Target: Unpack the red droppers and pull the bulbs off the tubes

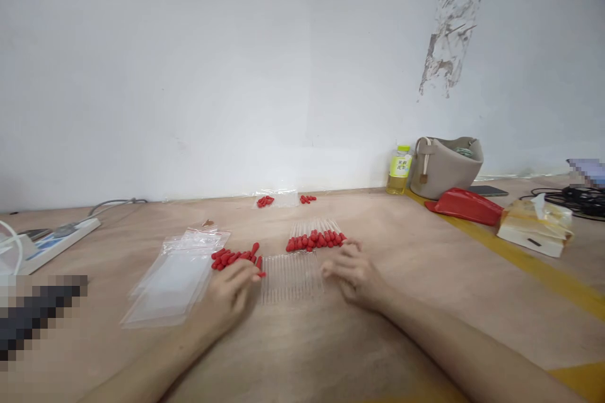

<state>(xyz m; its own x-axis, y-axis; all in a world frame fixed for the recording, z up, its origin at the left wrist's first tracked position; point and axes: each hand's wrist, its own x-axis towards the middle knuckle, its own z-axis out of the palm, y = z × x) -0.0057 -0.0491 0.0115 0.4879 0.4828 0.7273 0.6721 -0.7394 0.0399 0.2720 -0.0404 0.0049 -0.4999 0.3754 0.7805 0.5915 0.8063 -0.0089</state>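
The person's left hand (pixel 232 289) rests at the left edge of a row of clear tubes (pixel 290 280), its fingers curled in, with red showing at the fingertips; whether it pinches a bulb or only touches one cannot be told. A loose pile of red bulbs (pixel 227 258) lies just beyond that hand. The right hand (pixel 357 274) is at the other end of the row, fingers bent and partly spread, the thumb side toward the tubes; it is too blurred to tell whether anything is in its grasp. The tubes lie side by side on the table (pixel 425 302), between the two hands, their length running away from the person. Just behind them is a second row, the droppers (pixel 316 240), red ends toward the person and clear stems pointing to the wall (pixel 212 75). Clear bags (pixel 172 280) overlap to the left of the left hand. Near the wall, a clear packet (pixel 285 199) lies between two small red clusters. At right stand a bottle (pixel 399 170) and a grey pouch (pixel 444 170).
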